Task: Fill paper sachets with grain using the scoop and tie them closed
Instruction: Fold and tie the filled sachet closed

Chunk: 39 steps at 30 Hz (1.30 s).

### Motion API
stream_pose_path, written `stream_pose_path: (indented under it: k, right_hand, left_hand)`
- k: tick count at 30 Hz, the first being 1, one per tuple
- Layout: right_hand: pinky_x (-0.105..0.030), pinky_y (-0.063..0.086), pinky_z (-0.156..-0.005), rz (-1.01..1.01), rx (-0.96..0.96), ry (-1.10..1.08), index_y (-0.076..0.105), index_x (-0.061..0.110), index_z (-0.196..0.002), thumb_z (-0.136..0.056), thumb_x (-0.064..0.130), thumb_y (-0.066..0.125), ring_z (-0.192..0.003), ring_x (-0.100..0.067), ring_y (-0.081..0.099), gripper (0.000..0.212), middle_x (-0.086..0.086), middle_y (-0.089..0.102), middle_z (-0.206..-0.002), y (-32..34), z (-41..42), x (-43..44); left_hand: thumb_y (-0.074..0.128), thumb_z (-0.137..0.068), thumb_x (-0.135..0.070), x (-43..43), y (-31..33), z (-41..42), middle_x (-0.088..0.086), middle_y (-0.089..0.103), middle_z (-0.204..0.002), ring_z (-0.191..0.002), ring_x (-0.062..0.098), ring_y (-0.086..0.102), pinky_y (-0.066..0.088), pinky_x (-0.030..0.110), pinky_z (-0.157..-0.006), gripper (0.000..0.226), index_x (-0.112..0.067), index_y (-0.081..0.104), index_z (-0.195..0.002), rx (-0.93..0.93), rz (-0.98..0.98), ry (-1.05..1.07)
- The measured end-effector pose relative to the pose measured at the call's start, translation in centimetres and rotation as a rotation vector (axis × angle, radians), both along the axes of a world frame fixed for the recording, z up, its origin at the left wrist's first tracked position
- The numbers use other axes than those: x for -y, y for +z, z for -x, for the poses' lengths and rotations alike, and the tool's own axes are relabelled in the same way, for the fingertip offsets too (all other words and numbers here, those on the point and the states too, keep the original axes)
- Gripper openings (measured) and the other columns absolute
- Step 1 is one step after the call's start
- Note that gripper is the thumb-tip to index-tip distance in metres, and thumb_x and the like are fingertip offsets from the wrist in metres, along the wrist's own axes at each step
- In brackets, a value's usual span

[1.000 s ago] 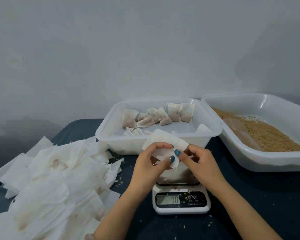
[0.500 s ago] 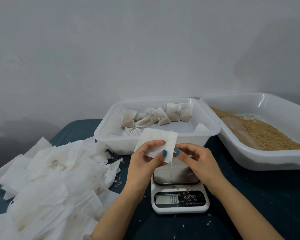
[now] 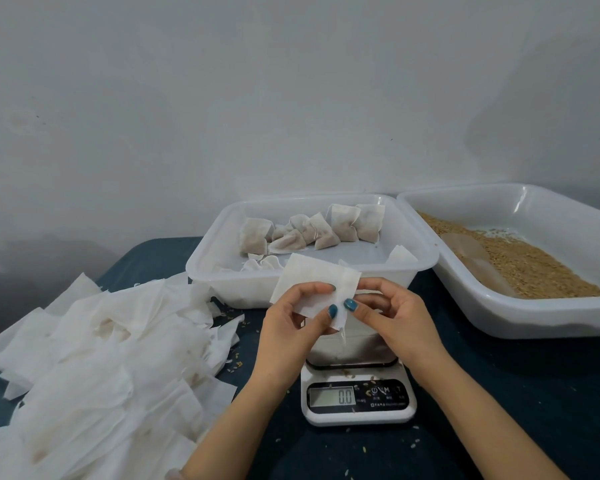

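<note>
The flat white paper sachet [image 3: 312,285] is empty and held in the air above the small white digital kitchen scale [image 3: 357,400], just on the near side of the middle tub. The left hand [image 3: 291,327] pinches its lower left part between thumb and fingers. The right hand [image 3: 392,317] pinches its right edge with thumb and forefinger (a thin string seems to dangle there). Both hands are thus clamped on it, probably working its mouth open. The scale reads 0.0 and bears nothing.

Farther off, the white rectangular plastic tub [image 3: 222,271] holds several filled, tied sachets [image 3: 309,230] along its far side and a few by its near wall. To the right, the large white plastic tray [image 3: 499,306] holds the brown grain [image 3: 534,268], and the translucent plastic scoop [image 3: 471,254] lies in it untouched. On the left, a big heap of empty white paper sachets [image 3: 101,341] covers the dark blue cloth [image 3: 516,393].

I judge the job to be at an early stage: a handful are done, this sachet is not yet filled or tied, and the heap remains.
</note>
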State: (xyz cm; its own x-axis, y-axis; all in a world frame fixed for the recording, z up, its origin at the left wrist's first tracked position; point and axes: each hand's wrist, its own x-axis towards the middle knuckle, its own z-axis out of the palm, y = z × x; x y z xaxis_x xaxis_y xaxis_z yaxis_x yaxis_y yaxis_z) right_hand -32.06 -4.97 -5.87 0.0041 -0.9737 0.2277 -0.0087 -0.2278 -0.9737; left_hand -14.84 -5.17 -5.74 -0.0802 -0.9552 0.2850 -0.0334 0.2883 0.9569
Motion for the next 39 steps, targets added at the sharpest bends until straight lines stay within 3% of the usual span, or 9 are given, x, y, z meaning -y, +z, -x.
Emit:
stream_pose_path:
  k: [4, 7, 10, 14, 20, 24, 31, 35, 39]
  right_hand:
    - [-0.013, 0.051, -0.073, 0.003, -0.053, -0.012, 0.068, 0.02, -0.105, -0.081, 0.015, 0.077, -0.087, -0.011, 0.073, 0.027, 0.002, 0.078, -0.088, -0.06, -0.01, 0.06]
    - [-0.009, 0.048, -0.067, 0.006, -0.052, -0.029, 0.066, 0.02, -0.099, -0.08, 0.014, 0.079, -0.078, -0.006, 0.073, 0.024, 0.002, 0.077, -0.082, 0.0, 0.0, 0.16]
    - [-0.008, 0.045, -0.06, 0.018, -0.04, -0.046, 0.063, 0.017, -0.089, -0.077, 0.012, 0.08, -0.063, 0.0, 0.067, 0.021, -0.001, 0.077, -0.077, -0.06, 0.05, 0.18]
    - [-0.016, 0.049, -0.062, 0.055, -0.071, -0.063, 0.062, 0.018, -0.075, -0.073, 0.017, 0.084, -0.065, -0.009, 0.066, 0.022, -0.003, 0.074, -0.072, -0.24, 0.1, 0.22]
    - [-0.015, 0.046, -0.057, 0.104, -0.108, -0.099, 0.056, 0.016, -0.067, -0.068, 0.031, 0.083, -0.058, -0.003, 0.056, 0.031, 0.004, 0.069, -0.067, -0.29, -0.13, 0.09]
    - [-0.011, 0.042, -0.057, 0.132, -0.17, -0.15, 0.052, 0.016, -0.065, -0.075, 0.018, 0.083, -0.058, 0.004, 0.055, 0.032, 0.012, 0.066, -0.063, -0.61, 0.03, 0.38]
    - [-0.016, 0.047, -0.061, 0.16, -0.143, -0.163, 0.056, 0.019, -0.073, -0.075, 0.04, 0.077, -0.068, -0.003, 0.061, 0.03, 0.012, 0.069, -0.075, -0.35, -0.17, 0.08]
    - [-0.015, 0.048, -0.062, 0.187, -0.185, -0.16, 0.055, 0.02, -0.072, -0.081, 0.015, 0.079, -0.078, -0.006, 0.067, 0.026, 0.005, 0.075, -0.085, -0.41, -0.04, 0.1]
    - [-0.021, 0.049, -0.062, 0.197, -0.207, -0.188, 0.055, 0.022, -0.07, -0.082, 0.015, 0.079, -0.075, -0.015, 0.064, 0.028, -0.003, 0.071, -0.081, -0.35, -0.04, 0.13]
  left_hand:
    - [0.077, -0.084, -0.01, -0.08, -0.31, 0.15, -0.01, 0.072, -0.096, -0.065, 0.026, 0.07, 0.056, 0.02, -0.062, 0.023, -0.028, 0.073, -0.097, 0.076, 0.064, 0.055]
    - [0.078, -0.083, -0.015, -0.15, -0.45, 0.17, -0.009, 0.072, -0.094, -0.059, 0.017, 0.065, 0.052, 0.014, -0.059, 0.019, -0.032, 0.074, -0.091, 0.09, 0.096, 0.068]
    - [0.079, -0.083, -0.017, -0.07, -0.46, 0.17, -0.01, 0.072, -0.094, -0.057, 0.006, 0.061, 0.057, 0.023, -0.061, 0.016, -0.032, 0.074, -0.086, 0.094, 0.1, 0.061]
    - [0.078, -0.083, -0.015, 0.13, -0.54, 0.06, -0.008, 0.072, -0.093, -0.066, 0.017, 0.069, 0.062, 0.043, -0.069, 0.014, -0.028, 0.075, -0.083, 0.092, 0.079, 0.054]
    - [0.074, -0.086, -0.012, 0.29, -0.8, 0.01, -0.005, 0.071, -0.092, -0.074, 0.025, 0.068, 0.058, 0.027, -0.065, 0.016, -0.028, 0.074, -0.082, 0.055, 0.055, 0.024]
    - [0.074, -0.087, -0.022, 0.48, -0.77, -0.02, -0.005, 0.07, -0.089, -0.074, 0.035, 0.06, 0.058, 0.025, -0.07, 0.011, -0.032, 0.073, -0.082, 0.022, 0.02, 0.046]
    - [0.077, -0.084, -0.024, 0.55, -0.45, -0.3, -0.004, 0.069, -0.095, -0.086, 0.018, 0.064, 0.058, 0.028, -0.075, 0.008, -0.031, 0.074, -0.081, 0.013, 0.008, 0.03]
    - [0.075, -0.087, -0.017, 0.47, -0.52, -0.09, 0.0, 0.068, -0.1, -0.09, 0.016, 0.066, 0.059, 0.032, -0.079, 0.012, -0.028, 0.074, -0.081, 0.045, 0.026, 0.026]
    - [0.073, -0.088, -0.021, 0.4, -0.45, -0.02, -0.007, 0.068, -0.094, -0.082, 0.008, 0.064, 0.057, 0.024, -0.074, 0.009, -0.028, 0.073, -0.082, 0.014, 0.023, 0.028]
